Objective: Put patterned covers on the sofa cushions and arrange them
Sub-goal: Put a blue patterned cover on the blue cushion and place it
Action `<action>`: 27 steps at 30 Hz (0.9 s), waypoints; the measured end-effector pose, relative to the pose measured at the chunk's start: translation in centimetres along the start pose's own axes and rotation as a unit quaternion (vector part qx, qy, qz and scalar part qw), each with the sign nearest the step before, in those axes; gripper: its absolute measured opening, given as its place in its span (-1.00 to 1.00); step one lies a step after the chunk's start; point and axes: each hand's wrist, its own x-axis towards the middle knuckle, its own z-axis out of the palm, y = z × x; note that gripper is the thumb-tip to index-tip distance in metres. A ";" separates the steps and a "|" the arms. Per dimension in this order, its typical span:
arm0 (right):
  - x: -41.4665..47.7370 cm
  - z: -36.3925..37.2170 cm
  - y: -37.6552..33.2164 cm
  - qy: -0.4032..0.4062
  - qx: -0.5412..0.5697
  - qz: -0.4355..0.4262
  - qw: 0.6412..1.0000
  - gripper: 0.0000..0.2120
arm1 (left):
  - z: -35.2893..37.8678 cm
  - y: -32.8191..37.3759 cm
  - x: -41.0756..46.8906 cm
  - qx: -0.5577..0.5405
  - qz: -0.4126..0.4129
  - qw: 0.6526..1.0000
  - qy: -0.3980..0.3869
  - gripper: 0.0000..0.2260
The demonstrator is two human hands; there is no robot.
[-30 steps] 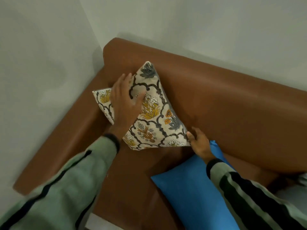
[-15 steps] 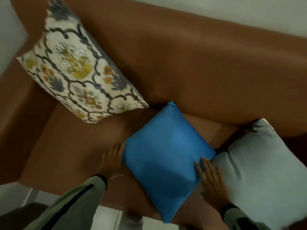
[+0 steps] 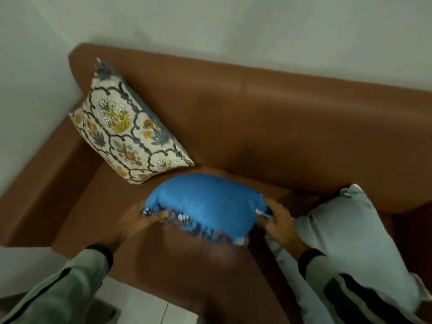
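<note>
A blue cushion (image 3: 208, 202) is lifted off the brown sofa seat (image 3: 98, 202), held between both hands. A dark floral patterned fabric (image 3: 198, 228) shows along its lower edge. My left hand (image 3: 138, 220) grips the cushion's left end and my right hand (image 3: 278, 223) grips its right end. A cream cushion with a yellow and grey flower pattern (image 3: 124, 127) leans upright in the sofa's left corner, apart from my hands. A pale grey-blue cushion (image 3: 350, 242) lies on the seat at the right, partly under my right sleeve.
The sofa backrest (image 3: 280, 118) runs along a white wall. The left armrest (image 3: 42, 181) meets the side wall. Light floor tiles (image 3: 145, 302) show below the seat's front edge.
Both hands have closed on the blue cushion's ends and raised it from the seat, tipping it so a patterned underside shows. The view has pulled back and up.
</note>
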 end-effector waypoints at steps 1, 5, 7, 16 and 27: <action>1.0 -0.3 -1.5 0.041 0.033 0.011 0.999 -0.82 | -0.4 0.9 -0.5 -0.042 -0.005 0.999 0.017 -0.56; 5.4 -2.1 -6.4 0.139 0.048 0.015 0.989 -0.80 | -2.6 4.6 -0.9 -0.097 0.025 0.993 0.056 -0.45; 7.1 -3.1 -7.8 0.161 0.035 0.026 0.986 -0.79 | -3.0 6.0 -0.3 -0.154 0.026 0.986 0.066 -0.36; 10.1 -4.1 -6.5 0.255 0.103 0.228 0.934 -0.68 | -2.3 11.4 5.7 -0.207 0.063 0.955 0.202 -0.38; 14.4 -4.0 -5.0 0.268 0.040 0.238 0.933 -0.73 | -0.7 10.5 10.4 -0.123 0.012 0.980 0.154 -0.27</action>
